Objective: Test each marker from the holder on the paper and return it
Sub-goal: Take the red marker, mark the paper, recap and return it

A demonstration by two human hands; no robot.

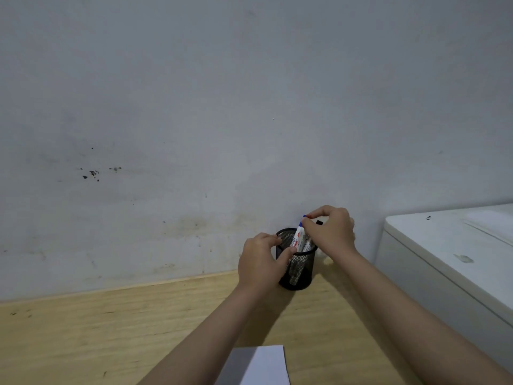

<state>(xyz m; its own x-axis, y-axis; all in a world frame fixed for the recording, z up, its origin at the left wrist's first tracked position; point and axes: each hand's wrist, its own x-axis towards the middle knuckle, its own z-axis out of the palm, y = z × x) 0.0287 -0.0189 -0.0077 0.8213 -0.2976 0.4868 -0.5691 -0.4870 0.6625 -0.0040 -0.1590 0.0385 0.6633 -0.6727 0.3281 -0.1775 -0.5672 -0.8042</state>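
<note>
A black mesh holder (301, 273) stands on the wooden desk by the wall, with several markers inside. My left hand (261, 262) wraps the holder's left side and rim. My right hand (331, 232) is above the holder, its fingers pinching the top of a white marker with a blue cap (299, 236) whose lower part is inside the holder. A black marker end (319, 222) pokes out beside my right fingers. A white sheet of paper (261, 365) lies at the near edge of the desk, partly cut off by the frame.
The wooden desk (111, 329) runs along a stained grey wall (194, 107). A white cabinet or appliance (449, 259) stands at the right, close to the holder and higher than the desk.
</note>
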